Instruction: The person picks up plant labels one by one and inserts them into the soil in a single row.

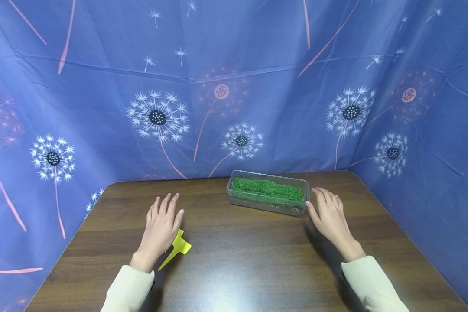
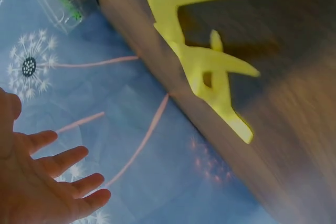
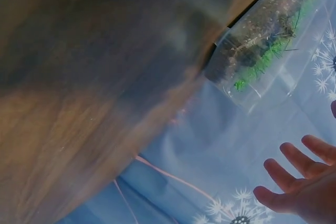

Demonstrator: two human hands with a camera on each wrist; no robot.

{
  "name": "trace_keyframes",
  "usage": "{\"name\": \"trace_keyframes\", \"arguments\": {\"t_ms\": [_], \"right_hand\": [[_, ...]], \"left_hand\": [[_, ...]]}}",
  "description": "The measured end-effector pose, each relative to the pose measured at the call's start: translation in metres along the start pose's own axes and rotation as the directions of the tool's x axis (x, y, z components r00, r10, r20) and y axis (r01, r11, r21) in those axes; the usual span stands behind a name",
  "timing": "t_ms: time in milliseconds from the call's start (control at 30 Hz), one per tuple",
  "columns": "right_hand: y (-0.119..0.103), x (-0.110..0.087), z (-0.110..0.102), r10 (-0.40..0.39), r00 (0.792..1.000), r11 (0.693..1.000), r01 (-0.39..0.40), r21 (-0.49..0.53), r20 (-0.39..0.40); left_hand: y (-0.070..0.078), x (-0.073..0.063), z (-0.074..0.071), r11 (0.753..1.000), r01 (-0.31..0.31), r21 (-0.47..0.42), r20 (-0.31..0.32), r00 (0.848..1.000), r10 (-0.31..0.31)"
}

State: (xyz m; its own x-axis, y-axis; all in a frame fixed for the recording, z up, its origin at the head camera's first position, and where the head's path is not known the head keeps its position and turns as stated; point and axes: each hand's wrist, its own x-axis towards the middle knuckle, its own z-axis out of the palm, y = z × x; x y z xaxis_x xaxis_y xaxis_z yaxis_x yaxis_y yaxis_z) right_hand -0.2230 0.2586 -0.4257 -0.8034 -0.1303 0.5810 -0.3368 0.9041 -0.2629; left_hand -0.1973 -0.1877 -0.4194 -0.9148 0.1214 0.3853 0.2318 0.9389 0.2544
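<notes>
Yellow T-shaped plant labels (image 1: 182, 246) lie on the wooden table, partly hidden beneath my left hand (image 1: 159, 229). The left wrist view shows several flat yellow arms of these labels (image 2: 168, 22) overlapping. My left hand has its fingers spread and holds nothing. At the back of the table stands a clear rectangular planter box (image 1: 266, 207) with brown soil and short green grass (image 1: 267, 187). Beside the right end of this box is my right hand (image 1: 329, 216), fingers extended and thumb right at the box's corner in the head view. It grips nothing.
The brown wooden table (image 1: 234, 247) has its back edge just behind the planter box. A blue cloth (image 1: 273, 95) with dandelion prints hangs behind it and along the sides.
</notes>
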Motion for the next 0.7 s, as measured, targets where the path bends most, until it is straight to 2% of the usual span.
{"name": "trace_keyframes", "arguments": {"t_ms": [267,500,700], "right_hand": [[0.005,0.014,0.009,0.001,0.999,1.000,0.000,0.019,-0.044],[0.007,0.025,0.017,0.070,0.997,0.997,-0.071,0.033,0.027],[0.010,0.033,0.023,0.122,0.991,0.992,-0.123,0.021,0.063]], "left_hand": [[0.016,0.018,0.015,0.999,-0.025,-0.030,-0.007,1.000,0.025],[0.034,0.034,0.031,0.997,-0.018,-0.079,0.020,1.000,0.019],[0.049,0.050,0.044,0.996,-0.022,-0.089,0.018,1.000,0.023]]}}
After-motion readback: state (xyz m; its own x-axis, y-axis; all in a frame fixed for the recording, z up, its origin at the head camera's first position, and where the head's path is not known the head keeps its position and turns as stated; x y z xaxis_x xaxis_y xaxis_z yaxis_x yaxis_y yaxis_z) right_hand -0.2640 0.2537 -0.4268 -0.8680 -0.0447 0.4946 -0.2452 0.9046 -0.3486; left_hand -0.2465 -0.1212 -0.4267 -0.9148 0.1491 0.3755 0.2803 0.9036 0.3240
